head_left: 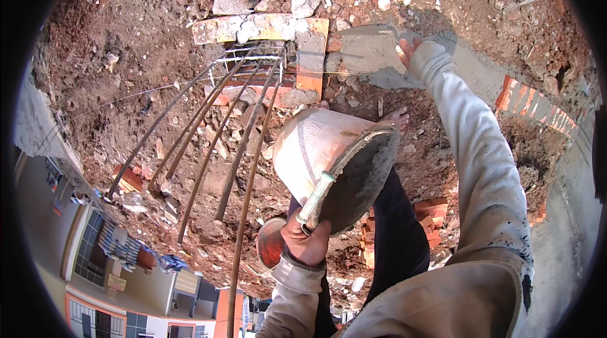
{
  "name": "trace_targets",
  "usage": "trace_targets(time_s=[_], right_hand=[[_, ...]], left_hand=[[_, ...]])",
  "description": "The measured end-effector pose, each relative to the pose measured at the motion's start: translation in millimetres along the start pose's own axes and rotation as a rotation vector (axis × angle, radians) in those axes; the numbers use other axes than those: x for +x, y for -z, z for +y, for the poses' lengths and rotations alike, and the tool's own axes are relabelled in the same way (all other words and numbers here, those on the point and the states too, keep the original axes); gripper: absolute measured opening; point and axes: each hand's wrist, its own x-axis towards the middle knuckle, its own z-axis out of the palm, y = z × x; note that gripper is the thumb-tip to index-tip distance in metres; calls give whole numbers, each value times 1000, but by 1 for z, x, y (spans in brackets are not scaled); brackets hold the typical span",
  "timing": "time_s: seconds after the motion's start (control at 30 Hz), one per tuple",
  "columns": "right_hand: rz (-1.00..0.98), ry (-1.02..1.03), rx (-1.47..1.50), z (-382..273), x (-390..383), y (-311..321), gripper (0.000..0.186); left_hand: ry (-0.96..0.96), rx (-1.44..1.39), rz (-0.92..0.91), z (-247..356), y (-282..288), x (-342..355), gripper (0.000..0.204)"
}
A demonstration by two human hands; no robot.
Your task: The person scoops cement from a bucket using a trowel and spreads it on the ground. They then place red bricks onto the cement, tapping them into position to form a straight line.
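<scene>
My left hand is closed at the rim of a white bucket, beside its wire handle with a pale green grip. The bucket is tipped on its side, and grey mortar coats its inside. Farther off to the right, my right hand reaches over wet grey mortar spread at the end of a brick course. Its fingers are bent around something pale that I cannot make out. A bare foot shows past the bucket's rim.
Several rusty steel bars rise from a rebar cage within the bricks, left of the bucket. A thin string crosses there. Broken bricks and stones lie on reddish soil. A small reddish container stands by my left hand.
</scene>
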Motion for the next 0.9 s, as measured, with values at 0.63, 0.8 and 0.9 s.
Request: trace_targets(time_s=[0.63, 0.8, 0.9], right_hand=[[188, -158, 79, 1, -16, -49, 48], [508, 163, 713, 31, -220, -61, 33], [235, 200, 491, 43, -294, -63, 39]], left_hand=[[-31, -114, -25, -9, -8, 6, 43], [-115, -104, -42, 3, -16, 10, 39], [-137, -144, 5, 16, -33, 17, 18]])
